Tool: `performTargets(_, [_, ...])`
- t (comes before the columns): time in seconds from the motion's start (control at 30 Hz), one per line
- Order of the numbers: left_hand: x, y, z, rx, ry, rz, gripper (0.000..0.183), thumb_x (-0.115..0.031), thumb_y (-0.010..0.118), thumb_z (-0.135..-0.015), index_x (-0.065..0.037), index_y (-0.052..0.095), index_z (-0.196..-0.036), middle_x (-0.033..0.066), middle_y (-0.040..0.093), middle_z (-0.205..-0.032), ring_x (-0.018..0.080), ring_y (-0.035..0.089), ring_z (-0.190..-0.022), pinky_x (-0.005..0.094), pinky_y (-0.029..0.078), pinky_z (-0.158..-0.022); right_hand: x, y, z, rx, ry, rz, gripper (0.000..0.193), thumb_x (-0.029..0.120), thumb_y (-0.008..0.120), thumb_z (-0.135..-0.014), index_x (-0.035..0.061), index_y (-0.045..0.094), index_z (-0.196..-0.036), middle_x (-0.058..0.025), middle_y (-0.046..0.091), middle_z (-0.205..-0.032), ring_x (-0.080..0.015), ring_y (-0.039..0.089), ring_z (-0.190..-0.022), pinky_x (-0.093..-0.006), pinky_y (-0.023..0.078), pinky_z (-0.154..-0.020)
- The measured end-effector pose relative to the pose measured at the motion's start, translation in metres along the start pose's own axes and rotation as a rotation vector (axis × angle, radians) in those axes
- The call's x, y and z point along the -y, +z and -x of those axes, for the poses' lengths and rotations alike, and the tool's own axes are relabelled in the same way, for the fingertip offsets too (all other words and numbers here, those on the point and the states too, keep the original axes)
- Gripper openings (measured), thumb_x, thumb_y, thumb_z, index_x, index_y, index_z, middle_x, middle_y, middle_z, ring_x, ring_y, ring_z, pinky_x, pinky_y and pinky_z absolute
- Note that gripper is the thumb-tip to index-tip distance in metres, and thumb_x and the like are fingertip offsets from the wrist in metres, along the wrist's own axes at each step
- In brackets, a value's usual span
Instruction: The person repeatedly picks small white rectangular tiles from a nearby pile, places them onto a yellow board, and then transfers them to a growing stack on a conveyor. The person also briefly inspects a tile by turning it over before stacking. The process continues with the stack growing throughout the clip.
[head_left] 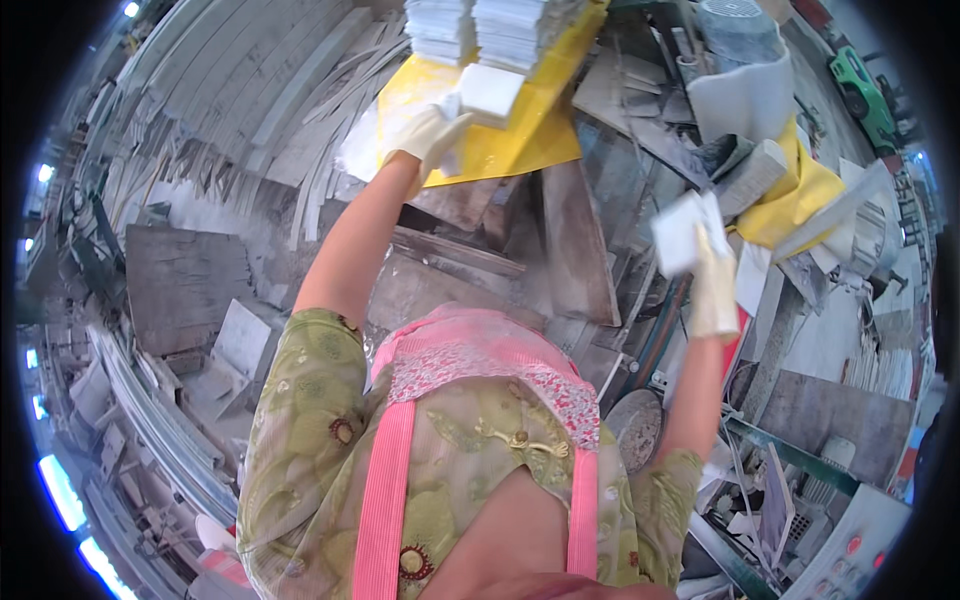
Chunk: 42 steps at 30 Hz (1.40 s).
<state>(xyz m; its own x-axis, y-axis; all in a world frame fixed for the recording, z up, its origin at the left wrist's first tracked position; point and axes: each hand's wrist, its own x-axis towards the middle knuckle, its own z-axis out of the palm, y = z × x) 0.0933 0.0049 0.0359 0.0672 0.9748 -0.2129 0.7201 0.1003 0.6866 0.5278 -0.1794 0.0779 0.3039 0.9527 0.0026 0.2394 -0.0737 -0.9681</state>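
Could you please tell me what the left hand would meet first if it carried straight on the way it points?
The left hand would probably first meet the white square piece over the yellow sheet; they look very close, and this view leaves depth and contact unclear.

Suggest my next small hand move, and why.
Perhaps bring the white tile in your right hand toward the yellow sheet ahead, since stacked white pieces stand there and your left hand is beside the nearest white block.
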Motion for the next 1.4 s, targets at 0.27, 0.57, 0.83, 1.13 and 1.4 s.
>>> performTargets(0.27, [-0.007, -0.008, 0.016, -0.026, -0.026, 0.062, 0.075, -0.066, 0.052, -0.094, -0.002, 0.056, -0.132, 0.0119, 0.065, -0.112, 0.0194, 0.065, -0.091, 0.0355, 0.054, -0.073, 0.026, 0.299, -0.019, -0.077, 0.113, -0.366, 0.043, 0.038, 0.069, -0.096, 0.0014, 0.07, -0.118, -0.0059, 0.071, -0.094, -0.0137, 0.064, -0.084, -0.0327, 0.05, -0.078])
performTargets(0.57, [-0.009, -0.016, -0.019, -0.018, 0.051, -0.132, 0.083, -0.073, 0.05, -0.091, -0.001, 0.069, -0.127, 0.0209, 0.071, -0.121, 0.0304, 0.064, -0.116, 0.0394, 0.046, -0.102, 0.002, 0.353, -0.048, 0.354, -0.062, 0.022, 0.12, 0.057, 0.083, -0.073, 0.0104, 0.018, -0.161, -0.0276, 0.059, -0.135, -0.0428, 0.063, -0.119, -0.0466, 0.053, -0.097])
performTargets(0.83, [-0.028, -0.001, 0.01, -0.164, -0.01, -0.139, 0.063, -0.041, 0.075, -0.081, 0.005, 0.06, -0.121, 0.0185, 0.068, -0.113, 0.0273, 0.064, -0.106, 0.0375, 0.05, -0.09, -0.009, 0.231, -0.044, 0.346, -0.418, 0.403, 0.051, 0.043, 0.068, -0.088, 0.0087, 0.067, -0.126, -0.0183, 0.067, -0.122, -0.0389, 0.058, -0.117, -0.045, 0.048, -0.098])
performTargets(1.13, [-0.019, 0.011, 0.005, -0.243, -0.102, 0.079, 0.067, -0.037, 0.075, -0.08, 0.009, 0.055, -0.126, 0.0274, 0.063, -0.123, 0.0352, 0.064, -0.112, 0.0421, 0.05, -0.094, -0.123, -0.095, -0.04, -0.733, -0.026, 0.842, 0.043, 0.044, 0.062, -0.092, 0.0069, 0.072, -0.111, -0.0187, 0.072, -0.107, -0.0371, 0.065, -0.104, -0.0463, 0.048, -0.093])
performTargets(1.4, [0.04, 0.006, -0.036, -0.288, -0.065, -0.016, 0.078, -0.04, 0.077, -0.075, 0.011, 0.054, -0.129, 0.0324, 0.064, -0.122, 0.0404, 0.064, -0.115, 0.0425, 0.048, -0.098, -0.155, -0.148, -0.089, -0.698, 0.277, 1.088, 0.084, 0.064, 0.071, -0.079, 0.0066, 0.056, -0.137, -0.0162, 0.055, -0.134, -0.0334, 0.048, -0.129, -0.0488, 0.032, -0.112])
